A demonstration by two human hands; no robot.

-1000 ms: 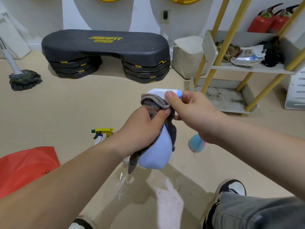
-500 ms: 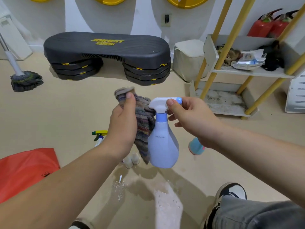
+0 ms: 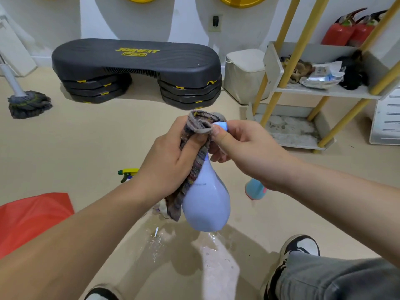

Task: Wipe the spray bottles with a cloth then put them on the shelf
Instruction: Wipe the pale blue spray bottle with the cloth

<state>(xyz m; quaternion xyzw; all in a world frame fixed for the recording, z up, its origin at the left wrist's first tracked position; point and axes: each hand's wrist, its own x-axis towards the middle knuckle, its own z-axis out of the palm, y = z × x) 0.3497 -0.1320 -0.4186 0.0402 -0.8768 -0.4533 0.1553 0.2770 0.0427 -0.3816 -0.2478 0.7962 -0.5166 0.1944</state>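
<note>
- Currently, spray bottle point(image 3: 205, 204): hanging in mid-air, left of the shelf point(image 3: 324, 92), nozzle uppermost.
- Left hand point(image 3: 168, 161): clamping the cloth point(image 3: 199, 122) round the bottle's neck.
- Right hand point(image 3: 249, 148): pinching the bottle's nozzle tip.

Bare forearms point(image 3: 86, 234); grey trousers point(image 3: 337, 278) over 1 knee; 2 black-and-white sneakers point(image 3: 300, 245), the right one white-toed.

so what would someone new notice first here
Dead centre, the left hand wraps a striped cloth round the neck of a pale blue spray bottle, whose nozzle the right hand pinches. Below it a wet patch shines; behind sits a black step platform.
</note>
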